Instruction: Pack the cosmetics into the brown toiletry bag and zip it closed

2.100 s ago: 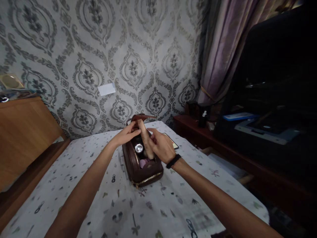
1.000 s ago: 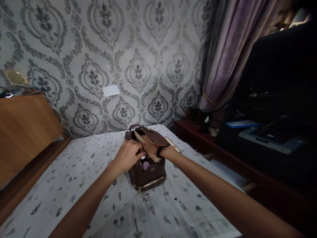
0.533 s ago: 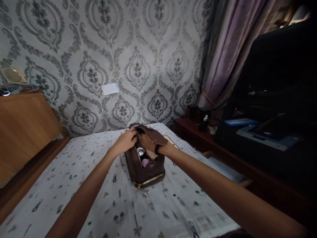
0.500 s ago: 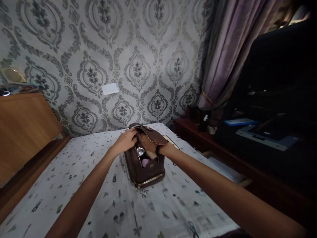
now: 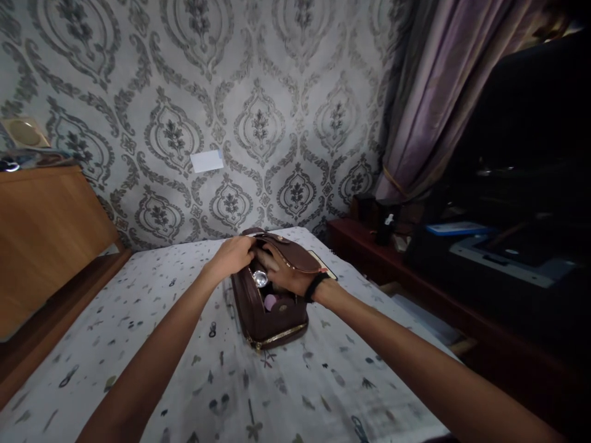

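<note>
A dark brown handbag (image 5: 277, 323) with gold zips rests on the bed, its flap (image 5: 300, 253) raised toward the right. My left hand (image 5: 233, 253) has its fingers curled over the upper left edge of the bag's mouth. Inside the opening is my right hand (image 5: 290, 277), a black band around its wrist; its fingers look stretched and apart, though their tips are partly hidden in shadow. Below them in the bag are a shiny silver round object (image 5: 260, 279) and a purple round-topped item (image 5: 270, 301).
A phone-like flat object (image 5: 325, 264) lies behind the bag's right side on the patterned white sheet (image 5: 198, 381). Wooden furniture (image 5: 50, 234) borders the left. On the right stand a dark red ledge (image 5: 341, 237), a small dark bottle (image 5: 385, 226) and an opened drawer (image 5: 425, 317).
My right hand has drawn slightly back toward the right and up, showing more of its back and wrist. The flap tilts a little further right. My left hand stays at the bag's edge.
</note>
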{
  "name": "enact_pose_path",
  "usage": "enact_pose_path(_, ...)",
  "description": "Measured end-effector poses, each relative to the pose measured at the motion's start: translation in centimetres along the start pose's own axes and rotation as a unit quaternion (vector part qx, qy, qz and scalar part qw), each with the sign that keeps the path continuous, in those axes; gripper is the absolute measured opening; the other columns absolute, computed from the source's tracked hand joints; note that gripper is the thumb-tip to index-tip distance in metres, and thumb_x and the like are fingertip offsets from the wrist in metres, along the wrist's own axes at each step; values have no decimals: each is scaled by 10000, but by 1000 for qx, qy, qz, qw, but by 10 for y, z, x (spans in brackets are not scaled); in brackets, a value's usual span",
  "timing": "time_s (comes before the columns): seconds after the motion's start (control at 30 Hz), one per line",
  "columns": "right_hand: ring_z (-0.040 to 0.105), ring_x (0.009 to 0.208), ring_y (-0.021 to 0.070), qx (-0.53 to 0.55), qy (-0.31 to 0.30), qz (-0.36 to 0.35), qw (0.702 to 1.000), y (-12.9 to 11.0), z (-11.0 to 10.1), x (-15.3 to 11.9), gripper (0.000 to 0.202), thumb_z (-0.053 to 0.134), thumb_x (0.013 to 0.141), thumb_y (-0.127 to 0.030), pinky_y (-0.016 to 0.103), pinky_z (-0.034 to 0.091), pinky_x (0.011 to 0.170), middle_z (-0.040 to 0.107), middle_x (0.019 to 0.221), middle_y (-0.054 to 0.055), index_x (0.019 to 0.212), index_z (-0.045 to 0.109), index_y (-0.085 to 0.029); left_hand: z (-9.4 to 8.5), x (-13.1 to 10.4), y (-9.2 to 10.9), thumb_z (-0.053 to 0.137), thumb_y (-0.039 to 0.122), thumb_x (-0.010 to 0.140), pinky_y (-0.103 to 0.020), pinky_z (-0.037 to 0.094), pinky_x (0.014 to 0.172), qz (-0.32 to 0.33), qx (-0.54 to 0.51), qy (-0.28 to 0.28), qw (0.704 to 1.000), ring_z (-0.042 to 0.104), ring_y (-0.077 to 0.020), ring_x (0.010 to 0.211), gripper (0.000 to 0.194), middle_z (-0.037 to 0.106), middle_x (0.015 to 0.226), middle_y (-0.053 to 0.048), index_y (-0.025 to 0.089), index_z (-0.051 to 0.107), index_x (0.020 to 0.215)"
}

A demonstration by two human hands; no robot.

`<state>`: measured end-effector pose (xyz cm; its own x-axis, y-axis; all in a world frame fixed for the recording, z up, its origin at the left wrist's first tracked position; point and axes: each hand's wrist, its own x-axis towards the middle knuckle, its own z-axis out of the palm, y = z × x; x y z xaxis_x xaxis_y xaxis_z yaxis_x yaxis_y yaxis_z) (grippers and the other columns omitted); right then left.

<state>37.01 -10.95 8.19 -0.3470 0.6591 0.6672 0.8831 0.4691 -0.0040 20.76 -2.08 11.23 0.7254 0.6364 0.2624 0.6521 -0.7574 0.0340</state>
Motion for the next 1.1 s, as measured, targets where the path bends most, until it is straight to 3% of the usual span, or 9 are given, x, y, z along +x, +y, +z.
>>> enact_pose_path(0.23, 544, 1269, 229, -19, -64, -21, 998, 0, -3, -9, 448, 408, 883, -83, 435, 433, 1095, 623, 1321, 85, 1265, 602, -217, -6, 1, 14, 479, 117, 843, -359, 501, 815, -37, 66, -13, 997, 677, -277, 966, 276, 719, 997, -131, 176, 659, 1044)
enact_pose_path(0.43, 413, 1391, 279, 14, -65, -36, 997, 0, -5, -29, 563, 487, 853, -204, 494, 343, 1161, 489, 1467, 117, 1415, 483, -158, -6, 1, 19, 444, 97, 842, -394, 500, 783, -49, 60, -26, 997, 682, -307, 929, 248, 710, 979, -159, 158, 642, 979)
enact_pose_path(0.53, 458, 1357, 260, 28, -48, -3, 998, -2, -9, -36, 535, 435, 881, -168, 497, 344, 1161, 529, 1437, 76, 1410, 497, -215, -9, -1, 13, 540, 204, 848, -376, 498, 819, -16, 38, -51, 998, 659, -300, 993, 188, 698, 1050, -141, 160, 614, 1016)
enact_pose_path(0.6, 483, 1335, 250, 28, -30, 28, 999, -6, -12, -36, 510, 418, 907, -172, 488, 359, 1155, 565, 1400, 59, 1405, 506, -246, -11, -6, 8, 580, 296, 852, -361, 496, 841, 13, 7, -64, 998, 641, -282, 1019, 258, 675, 1115, -132, 159, 584, 1071)
enact_pose_path(0.73, 515, 1303, 235, 32, 3, 56, 998, -15, -15, -33, 469, 392, 950, -191, 470, 385, 1139, 582, 1378, 50, 1394, 518, -268, -7, -17, 4, 597, 405, 847, -369, 487, 858, 39, -77, -33, 996, 606, -274, 1040, 369, 637, 1164, -110, 192, 533, 1141)
enact_pose_path(0.93, 555, 1255, 252, 19, 48, 92, 994, -19, -2, -37, 388, 443, 959, -253, 479, 407, 1112, 628, 1317, 74, 1315, 597, -243, 10, -23, 18, 698, 459, 762, -394, 462, 887, 22, -65, 3, 998, 555, -309, 1110, 495, 606, 1154, -109, 189, 501, 1126)
enact_pose_path(1.1, 555, 1258, 252, 1, 44, 101, 994, -22, 1, -47, 390, 509, 935, -254, 450, 430, 1099, 634, 1311, 64, 1314, 599, -267, 6, -23, 18, 716, 515, 728, -399, 481, 827, -20, -76, 5, 997, 551, -322, 1087, 534, 577, 1157, -120, 185, 503, 1089)
